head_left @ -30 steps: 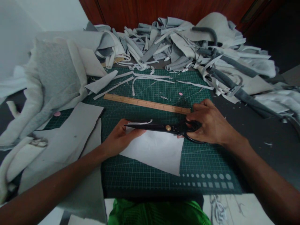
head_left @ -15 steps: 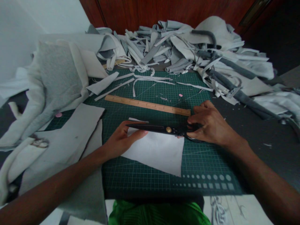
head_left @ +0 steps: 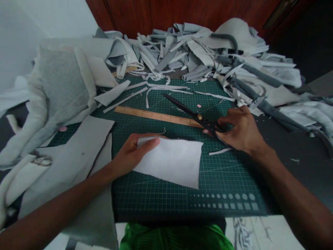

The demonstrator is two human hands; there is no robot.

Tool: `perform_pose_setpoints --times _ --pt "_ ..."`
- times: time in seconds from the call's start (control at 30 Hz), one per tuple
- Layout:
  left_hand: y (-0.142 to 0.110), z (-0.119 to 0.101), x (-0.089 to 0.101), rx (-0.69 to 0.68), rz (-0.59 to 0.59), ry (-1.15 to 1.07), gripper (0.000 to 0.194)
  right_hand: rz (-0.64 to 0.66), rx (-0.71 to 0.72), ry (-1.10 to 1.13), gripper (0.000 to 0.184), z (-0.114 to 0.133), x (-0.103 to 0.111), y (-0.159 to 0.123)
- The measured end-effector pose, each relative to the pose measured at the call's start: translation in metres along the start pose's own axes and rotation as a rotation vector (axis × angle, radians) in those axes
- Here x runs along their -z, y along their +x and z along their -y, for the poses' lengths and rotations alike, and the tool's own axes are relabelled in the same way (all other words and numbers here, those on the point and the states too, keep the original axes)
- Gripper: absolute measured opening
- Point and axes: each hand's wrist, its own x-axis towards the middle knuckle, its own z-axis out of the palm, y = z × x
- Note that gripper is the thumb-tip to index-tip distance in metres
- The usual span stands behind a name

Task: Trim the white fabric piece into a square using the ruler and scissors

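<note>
My left hand (head_left: 131,152) grips the left end of a white fabric piece (head_left: 173,163), thumb on top, on the green cutting mat (head_left: 161,198). My right hand (head_left: 240,130) is closed round the handles of black scissors (head_left: 192,113), whose shut blades point up and left, lying across the right end of a wooden ruler (head_left: 156,115). A thin cut-off strip (head_left: 220,151) lies on the mat just below my right hand.
Heaps of grey and white fabric offcuts (head_left: 208,55) fill the back and right. Larger grey cloth (head_left: 59,86) lies at the left, with flat grey pieces (head_left: 78,152) over the mat's left edge. Loose strips (head_left: 156,88) lie beyond the ruler.
The scissors left the fabric's top edge and swung up and right, blades now pointing away over the ruler. A thin cut strip now lies free on the mat. My left hand stayed on the fabric.
</note>
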Motion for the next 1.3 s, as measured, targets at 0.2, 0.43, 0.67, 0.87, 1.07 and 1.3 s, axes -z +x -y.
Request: perform_pose_setpoints --times 0.2,0.43,0.67,0.87,1.07,1.3 --pt "0.005 0.000 0.004 -0.046 -0.131 0.137 0.042 0.130 0.022 0.006 0.047 0.002 0.006 0.002" --pt "0.012 0.003 0.011 -0.277 -0.257 0.487 0.041 0.176 0.100 -0.006 0.038 -0.007 0.005 0.003" --pt "0.006 -0.002 0.014 -0.341 -0.201 0.494 0.031 0.192 0.089 -0.011 0.038 -0.018 0.006 0.002" --pt "0.007 -0.001 0.015 -0.341 -0.240 0.488 0.025 0.217 0.099 -0.017 0.040 -0.020 0.005 0.003" --pt "0.007 -0.002 0.016 -0.406 -0.205 0.498 0.025 0.184 0.126 -0.046 0.038 -0.017 0.006 0.004" --pt "0.006 0.003 0.018 -0.544 -0.129 0.467 0.032 0.103 0.171 -0.099 0.044 -0.014 0.010 0.005"
